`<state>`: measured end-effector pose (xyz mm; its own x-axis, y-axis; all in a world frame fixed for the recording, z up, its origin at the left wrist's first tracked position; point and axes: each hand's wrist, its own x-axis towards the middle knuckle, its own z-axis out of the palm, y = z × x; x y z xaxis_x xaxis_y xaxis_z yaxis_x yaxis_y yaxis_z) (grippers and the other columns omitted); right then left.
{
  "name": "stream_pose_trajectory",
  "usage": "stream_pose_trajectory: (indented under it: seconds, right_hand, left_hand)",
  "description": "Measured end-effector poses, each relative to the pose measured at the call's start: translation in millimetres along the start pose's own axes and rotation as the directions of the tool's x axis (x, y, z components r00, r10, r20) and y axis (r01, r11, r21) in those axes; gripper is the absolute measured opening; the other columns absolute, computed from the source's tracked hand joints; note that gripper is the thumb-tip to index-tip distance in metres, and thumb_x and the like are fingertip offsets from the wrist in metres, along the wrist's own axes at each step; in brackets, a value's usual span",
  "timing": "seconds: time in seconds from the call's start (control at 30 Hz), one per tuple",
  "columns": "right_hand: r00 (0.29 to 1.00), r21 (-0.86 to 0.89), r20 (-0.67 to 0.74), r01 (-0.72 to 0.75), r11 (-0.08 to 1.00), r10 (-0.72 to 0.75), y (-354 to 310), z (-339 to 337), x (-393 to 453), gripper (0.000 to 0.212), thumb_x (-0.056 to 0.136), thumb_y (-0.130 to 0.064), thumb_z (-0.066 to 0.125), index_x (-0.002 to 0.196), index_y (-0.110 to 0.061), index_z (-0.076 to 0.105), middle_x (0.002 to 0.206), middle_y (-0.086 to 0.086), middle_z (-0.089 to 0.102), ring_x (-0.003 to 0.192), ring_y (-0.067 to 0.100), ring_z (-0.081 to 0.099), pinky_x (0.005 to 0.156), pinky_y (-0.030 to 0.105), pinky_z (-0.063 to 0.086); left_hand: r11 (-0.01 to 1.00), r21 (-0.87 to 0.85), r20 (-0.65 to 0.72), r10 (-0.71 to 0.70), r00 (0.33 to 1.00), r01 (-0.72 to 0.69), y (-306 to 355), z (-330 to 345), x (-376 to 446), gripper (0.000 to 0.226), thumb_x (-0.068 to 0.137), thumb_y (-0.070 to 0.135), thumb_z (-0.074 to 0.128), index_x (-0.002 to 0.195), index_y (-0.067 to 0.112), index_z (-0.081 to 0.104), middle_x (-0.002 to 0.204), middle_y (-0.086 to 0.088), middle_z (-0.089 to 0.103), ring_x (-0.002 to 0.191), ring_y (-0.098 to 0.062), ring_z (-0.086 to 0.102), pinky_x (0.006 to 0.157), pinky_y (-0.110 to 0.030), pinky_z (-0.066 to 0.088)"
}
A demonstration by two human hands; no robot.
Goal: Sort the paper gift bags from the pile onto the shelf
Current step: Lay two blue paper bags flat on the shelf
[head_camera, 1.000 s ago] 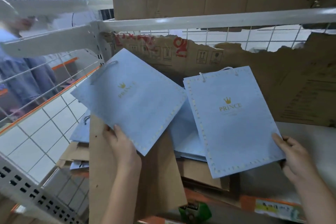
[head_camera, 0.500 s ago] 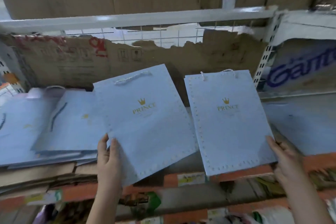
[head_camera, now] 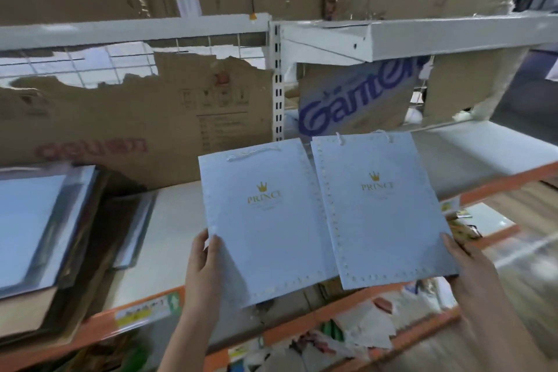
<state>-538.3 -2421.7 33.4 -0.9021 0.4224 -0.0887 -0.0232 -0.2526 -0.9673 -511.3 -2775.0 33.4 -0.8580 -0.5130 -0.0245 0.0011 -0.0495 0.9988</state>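
While our left hand (head_camera: 201, 263) pinches one bag (head_camera: 265, 220) and our right hand (head_camera: 465, 263) the other bag (head_camera: 383, 208), both stretch lengthwise away from our fingers, over the bare shelf (head_camera: 169, 238) beyond.

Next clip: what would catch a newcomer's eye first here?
Two pale blue gift bags with gold crowns, held side by side at centre: the left bag gripped by the left hand, the right bag by the right hand. Behind them, the torn cardboard at the back of the shelf.
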Motion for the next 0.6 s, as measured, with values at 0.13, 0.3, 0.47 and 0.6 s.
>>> stream_pose_trajectory:
  seconds: [0.13,0.3,0.47,0.6]
  right_hand:
    - [0.997,-0.036,-0.08,-0.02,0.999,0.017,-10.1,-35.6,21.9,0.024,0.092,-0.014,0.053,0.111,0.0,0.053,0.061,0.002,0.063,0.043,0.005,0.057,0.036,0.012,0.042]
    - [0.982,-0.13,-0.191,-0.036,0.991,0.01,-4.6,-70.3,62.6,0.026,0.093,-0.023,0.053,0.103,0.001,0.055,0.079,0.008,0.054,0.064,0.015,0.049,0.055,0.024,0.041]
    - [0.98,-0.144,-0.2,-0.048,0.988,0.019,-6.1,-87.3,119.2,0.035,0.087,-0.027,0.06,0.108,0.002,0.058,0.09,0.013,0.056,0.07,0.018,0.052,0.061,0.026,0.047]
    - [0.98,-0.242,-0.199,-0.043,0.969,-0.007,-14.8,-94.5,177.9,0.019,0.093,-0.019,0.053,0.104,-0.005,0.058,0.09,0.014,0.061,0.068,0.014,0.06,0.062,0.026,0.049]
  left_hand:
    - [0.999,0.045,0.061,-0.034,0.998,0.031,2.7,58.2,0.6,0.019,0.1,0.024,0.036,0.109,0.027,0.053,0.098,0.007,0.061,0.084,-0.009,0.056,0.063,-0.027,0.041]
    - [0.995,0.087,0.109,-0.053,0.993,0.044,-7.0,119.8,12.2,0.021,0.101,0.024,0.034,0.114,0.024,0.051,0.096,0.009,0.058,0.077,-0.004,0.053,0.058,-0.024,0.037]
    - [0.99,0.127,0.1,-0.072,0.992,0.059,-21.7,168.1,40.1,0.025,0.101,0.025,0.036,0.119,0.022,0.052,0.107,-0.002,0.059,0.084,-0.009,0.054,0.061,-0.026,0.04]
    - [0.98,0.193,0.044,-0.055,0.997,0.046,-32.7,199.4,64.7,0.027,0.099,0.028,0.039,0.121,0.02,0.053,0.11,-0.009,0.061,0.085,-0.019,0.056,0.06,-0.03,0.039]
